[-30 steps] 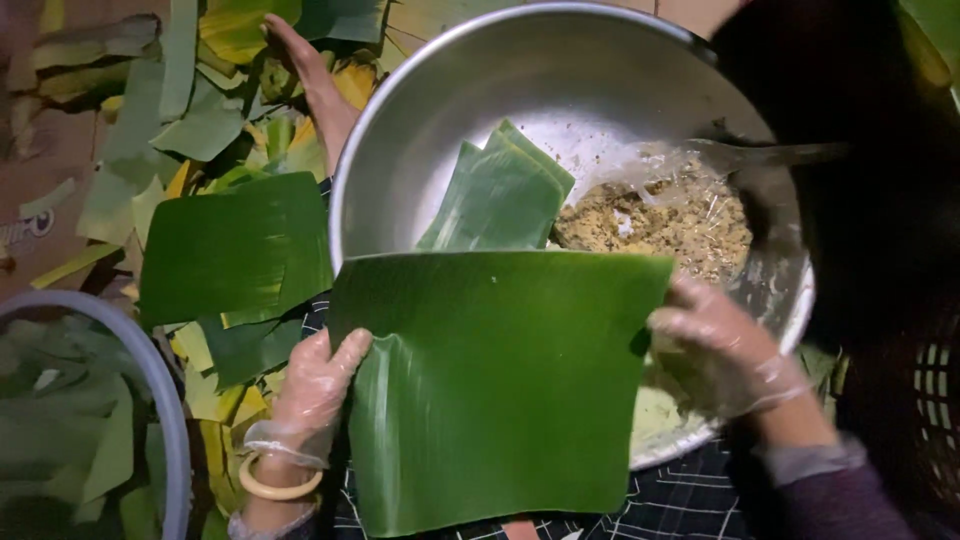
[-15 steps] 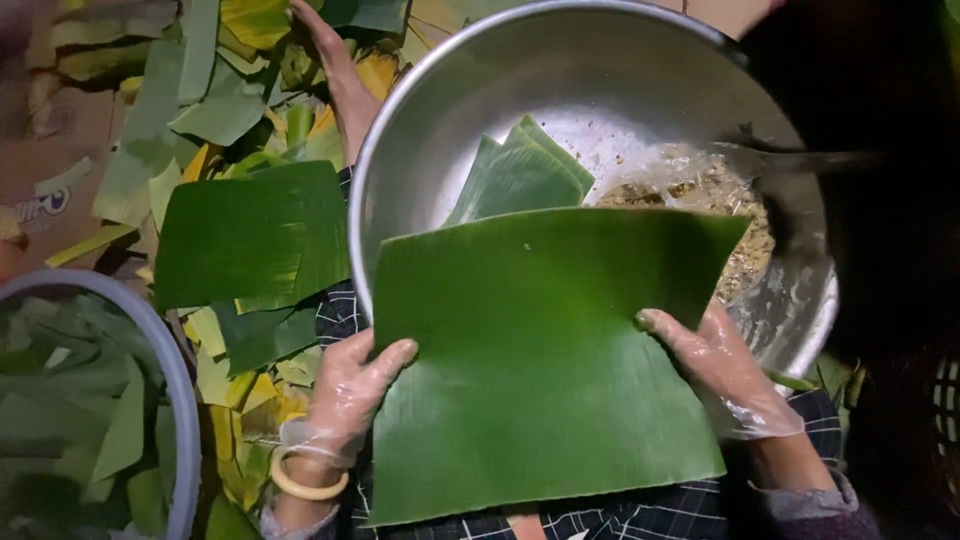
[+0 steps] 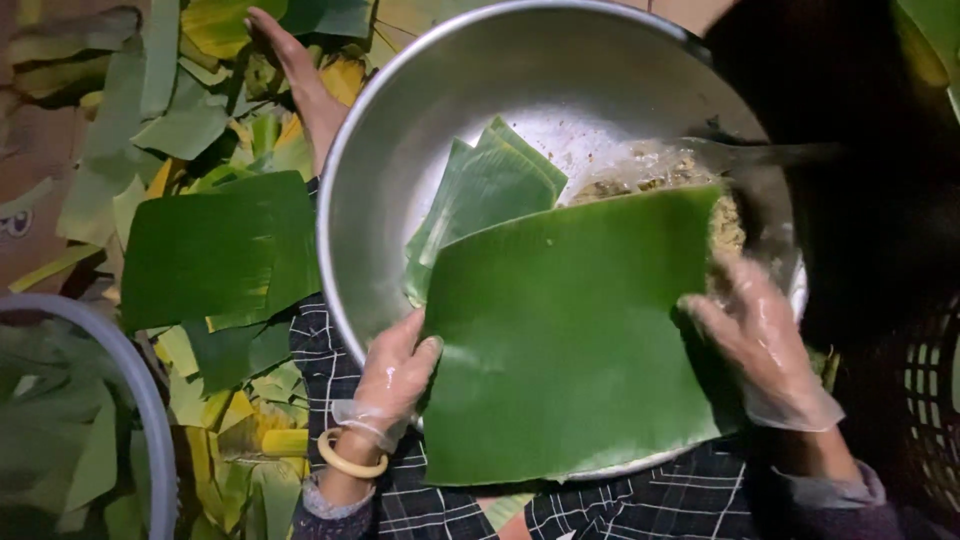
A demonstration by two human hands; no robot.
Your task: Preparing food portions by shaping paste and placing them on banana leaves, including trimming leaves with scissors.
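Left hand (image 3: 395, 375): gloved, grasping banana leaf (image 3: 570, 335) at its left edge.
Right hand (image 3: 765, 345): gloved, grasping its right edge.
Progress: leaf bare; filling (image 3: 660, 175) unscooped in metal bowl (image 3: 400, 150).

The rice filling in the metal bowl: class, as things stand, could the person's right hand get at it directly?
Probably not directly. The right hand grips the edge of the large banana leaf, which lies across the metal bowl and covers most of the rice filling. Only a strip shows beyond the leaf's far edge.
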